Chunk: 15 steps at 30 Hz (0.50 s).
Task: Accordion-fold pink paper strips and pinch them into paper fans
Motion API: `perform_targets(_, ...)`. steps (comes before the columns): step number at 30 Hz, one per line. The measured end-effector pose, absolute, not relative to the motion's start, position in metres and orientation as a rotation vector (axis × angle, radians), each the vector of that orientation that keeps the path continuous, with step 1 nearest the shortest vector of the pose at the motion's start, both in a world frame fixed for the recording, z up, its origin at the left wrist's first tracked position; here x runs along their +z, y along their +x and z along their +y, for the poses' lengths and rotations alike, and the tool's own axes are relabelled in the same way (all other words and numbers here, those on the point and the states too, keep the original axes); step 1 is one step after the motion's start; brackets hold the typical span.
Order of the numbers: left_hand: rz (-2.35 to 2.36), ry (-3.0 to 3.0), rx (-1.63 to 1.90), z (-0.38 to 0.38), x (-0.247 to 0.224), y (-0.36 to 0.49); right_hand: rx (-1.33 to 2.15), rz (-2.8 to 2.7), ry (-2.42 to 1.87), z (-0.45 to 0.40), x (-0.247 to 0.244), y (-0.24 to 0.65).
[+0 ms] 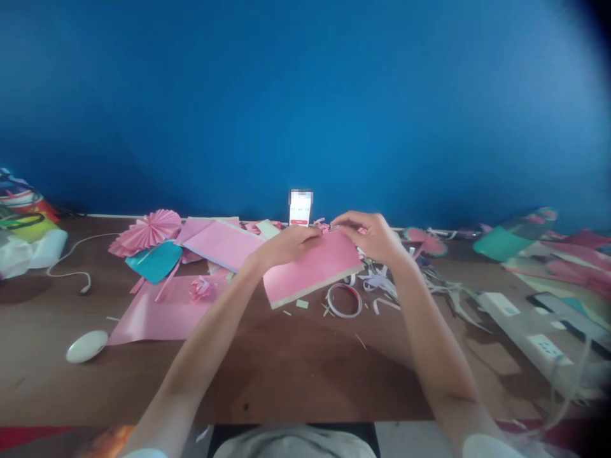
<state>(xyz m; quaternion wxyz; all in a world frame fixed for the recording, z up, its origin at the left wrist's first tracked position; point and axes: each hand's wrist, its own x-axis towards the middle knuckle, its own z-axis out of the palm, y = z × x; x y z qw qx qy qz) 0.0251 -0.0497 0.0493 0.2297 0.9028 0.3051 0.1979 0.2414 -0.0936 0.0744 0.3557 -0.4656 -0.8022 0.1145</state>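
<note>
Behind the left hand (289,247), a phone (300,213) shows digits (blurred).

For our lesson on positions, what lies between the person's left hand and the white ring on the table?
In the head view, the pink sheet covers most of the stretch between the left hand and the white ring.

We've got the wall (305,108) behind the table (305,375), with the phone (300,208) just before it. Our working sheet (312,270) sits nearer us, left hand (289,245) and right hand (370,235) at its far edge. Ring (329,301) lies before it; paper strips (384,283) right of that, power strip (520,331) farther right. Left side: second sheet (153,321) with rosette (201,289) on it, folded fan (150,230) behind, mouse (86,346) off its near corner (cable (71,252) farther back).
</note>
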Motion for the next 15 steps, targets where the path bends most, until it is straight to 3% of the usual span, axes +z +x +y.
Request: perform_targets(15, 0.932, 2.489, 0.494, -0.046, 0.043, 0.021, -0.130, -2.230, -1.232, -0.085, 0.062, 0.237)
